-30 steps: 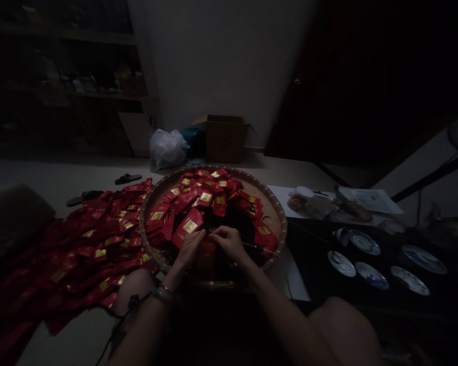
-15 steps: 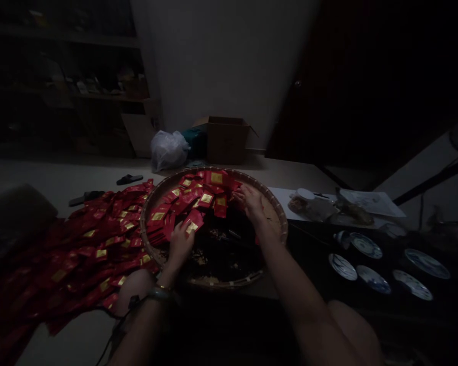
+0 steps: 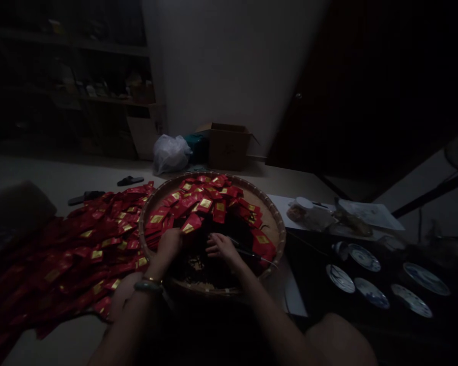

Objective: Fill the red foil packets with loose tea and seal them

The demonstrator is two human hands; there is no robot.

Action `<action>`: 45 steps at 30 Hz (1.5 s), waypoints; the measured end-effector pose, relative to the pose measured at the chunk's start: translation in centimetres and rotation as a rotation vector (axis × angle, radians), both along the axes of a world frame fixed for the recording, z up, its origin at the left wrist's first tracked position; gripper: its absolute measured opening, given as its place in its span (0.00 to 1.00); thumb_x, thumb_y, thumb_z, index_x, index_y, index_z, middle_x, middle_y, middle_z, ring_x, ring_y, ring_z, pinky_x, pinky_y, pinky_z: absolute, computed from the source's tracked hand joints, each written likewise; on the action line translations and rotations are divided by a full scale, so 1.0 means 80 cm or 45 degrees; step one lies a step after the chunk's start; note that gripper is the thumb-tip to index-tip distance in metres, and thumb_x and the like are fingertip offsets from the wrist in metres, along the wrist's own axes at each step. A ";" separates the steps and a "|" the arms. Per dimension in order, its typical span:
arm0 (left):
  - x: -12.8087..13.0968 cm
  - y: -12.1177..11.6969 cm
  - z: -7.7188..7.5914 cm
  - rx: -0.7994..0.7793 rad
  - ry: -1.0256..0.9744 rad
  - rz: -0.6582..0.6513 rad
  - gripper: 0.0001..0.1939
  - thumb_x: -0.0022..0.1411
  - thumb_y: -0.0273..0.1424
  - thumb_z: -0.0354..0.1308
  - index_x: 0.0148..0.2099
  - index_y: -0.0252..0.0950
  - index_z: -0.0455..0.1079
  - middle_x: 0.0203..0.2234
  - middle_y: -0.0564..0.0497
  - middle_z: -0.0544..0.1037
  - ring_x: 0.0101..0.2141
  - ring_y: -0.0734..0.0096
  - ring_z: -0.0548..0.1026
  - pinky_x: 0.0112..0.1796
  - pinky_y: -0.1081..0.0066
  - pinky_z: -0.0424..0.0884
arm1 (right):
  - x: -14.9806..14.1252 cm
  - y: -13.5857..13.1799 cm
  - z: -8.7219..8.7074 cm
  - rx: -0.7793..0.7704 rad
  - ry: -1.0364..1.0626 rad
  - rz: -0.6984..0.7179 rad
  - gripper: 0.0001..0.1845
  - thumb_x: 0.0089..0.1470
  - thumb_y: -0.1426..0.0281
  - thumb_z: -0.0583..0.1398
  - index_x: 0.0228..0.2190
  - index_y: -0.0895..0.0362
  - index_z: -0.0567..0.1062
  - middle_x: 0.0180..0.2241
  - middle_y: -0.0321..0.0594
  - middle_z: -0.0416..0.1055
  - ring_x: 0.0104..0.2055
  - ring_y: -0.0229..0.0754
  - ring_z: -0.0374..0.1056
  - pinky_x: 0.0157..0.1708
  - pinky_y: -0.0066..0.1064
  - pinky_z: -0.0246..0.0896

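Note:
A round woven bamboo tray [image 3: 277,216] holds many red packets [image 3: 206,204] with gold labels, heaped toward its far and left side. Dark loose material, perhaps tea leaves, covers much of the near half. At the left edge of the heap is my left hand [image 3: 170,244], its fingers curled and mostly hidden, beside a red packet [image 3: 192,222]. Over the dark material is my right hand [image 3: 221,247], its fingers bent but apart, with nothing visible in them. A thin dark tool with a curved metal tip [image 3: 269,261] lies just past my right wrist.
More red packets [image 3: 87,249] cover the floor at left, with dark slippers [image 3: 130,180] beyond. A white plastic bag [image 3: 171,154] and a cardboard box [image 3: 229,146] stand by the wall. Patterned dishes [image 3: 371,293] and a lidded jar [image 3: 299,209] are at right.
My right hand has moved from the far right packets back toward me, over the dark material. My left hand has drawn slightly left and nearer. Packets at the heap's right have spread out.

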State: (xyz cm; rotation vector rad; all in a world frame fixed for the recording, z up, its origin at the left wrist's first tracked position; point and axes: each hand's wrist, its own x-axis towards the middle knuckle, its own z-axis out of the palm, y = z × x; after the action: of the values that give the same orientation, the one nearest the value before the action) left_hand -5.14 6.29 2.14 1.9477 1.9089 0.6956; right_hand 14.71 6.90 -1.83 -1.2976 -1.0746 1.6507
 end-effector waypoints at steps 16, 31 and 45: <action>0.055 -0.045 -0.029 -0.017 -1.547 0.291 0.44 0.47 0.32 0.66 0.64 0.36 0.52 0.45 0.40 0.78 0.40 0.60 0.78 0.40 0.65 0.75 | -0.018 -0.045 -0.001 0.797 -0.340 0.038 0.43 0.48 0.75 0.55 0.63 0.51 0.47 0.37 0.40 0.66 0.35 0.40 0.67 0.38 0.35 0.69; 0.064 -0.053 -0.019 -0.019 -1.559 0.132 0.30 0.40 0.38 0.68 0.47 0.31 0.73 0.34 0.44 0.82 0.40 0.54 0.78 0.43 0.60 0.74 | -0.003 -0.021 0.053 1.719 -1.246 0.028 0.16 0.60 0.71 0.52 0.46 0.56 0.73 0.44 0.49 0.70 0.50 0.48 0.60 0.49 0.41 0.59; 0.061 -0.060 0.006 -0.057 -1.259 -0.075 0.16 0.46 0.41 0.63 0.31 0.33 0.79 0.27 0.47 0.82 0.31 0.60 0.79 0.34 0.68 0.74 | 0.016 -0.047 0.079 1.646 -1.454 0.711 0.09 0.59 0.75 0.52 0.34 0.60 0.72 0.26 0.40 0.72 0.28 0.38 0.63 0.41 0.34 0.51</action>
State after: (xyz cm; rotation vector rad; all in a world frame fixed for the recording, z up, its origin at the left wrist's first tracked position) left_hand -0.24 1.46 2.64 1.2190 1.2121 1.2663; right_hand 16.03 3.16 4.48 -0.9114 -2.6801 0.0078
